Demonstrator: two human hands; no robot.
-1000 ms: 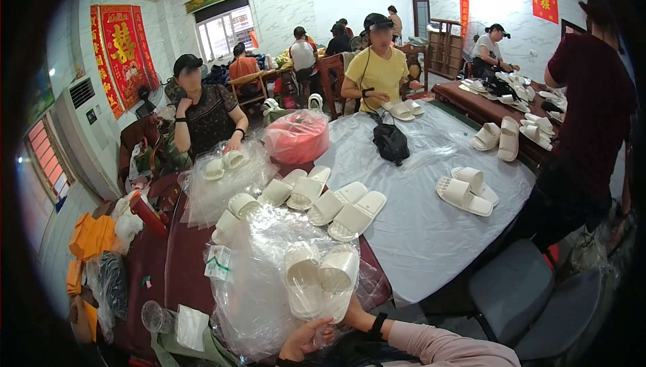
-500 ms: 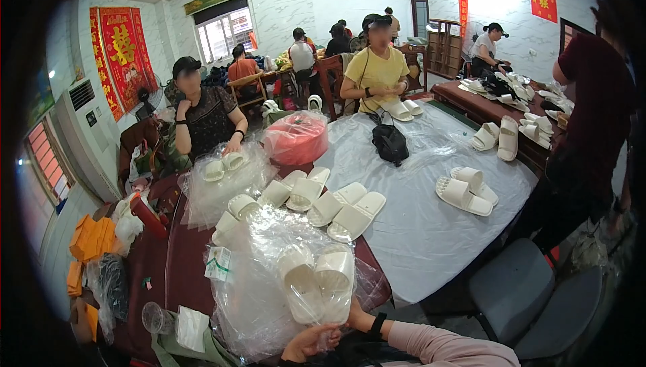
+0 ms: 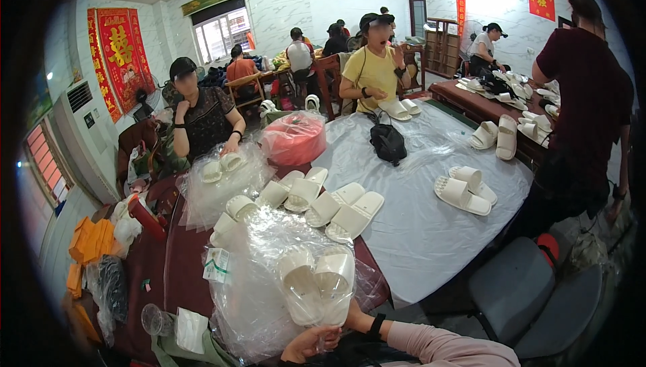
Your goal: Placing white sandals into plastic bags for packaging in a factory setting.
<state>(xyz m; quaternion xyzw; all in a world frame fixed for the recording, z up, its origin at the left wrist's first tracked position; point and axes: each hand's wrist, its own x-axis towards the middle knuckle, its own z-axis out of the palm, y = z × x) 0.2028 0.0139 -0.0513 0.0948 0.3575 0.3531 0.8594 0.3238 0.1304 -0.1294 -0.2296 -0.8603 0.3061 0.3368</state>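
A pair of cream slippers lies in a clear plastic bag at the near edge of the table, the left slipper (image 3: 301, 278) beside the right slipper (image 3: 334, 274), heels toward me. My left hand (image 3: 311, 344) is closed on the near end of the clear plastic bag (image 3: 331, 335), pinching it just below the heels. Against the right side of the same bag rests my right hand (image 3: 359, 320); its fingers are mostly hidden behind the plastic and the slipper. More clear bags (image 3: 245, 299) lie loosely under and left of the pair.
Several cream slippers (image 3: 354, 217) stand in a row beyond the bags. A small white box (image 3: 216, 264) sits left, near a plastic cup (image 3: 156, 319). Across the table are a red wrapped bundle (image 3: 293, 139), a black bag (image 3: 388, 144) and co-workers. Grey chairs (image 3: 511, 289) stand right.
My hands and the bagged slippers stay nearly in place. The person in yellow has raised a hand, and the person in dark red at the right has turned and shifted.
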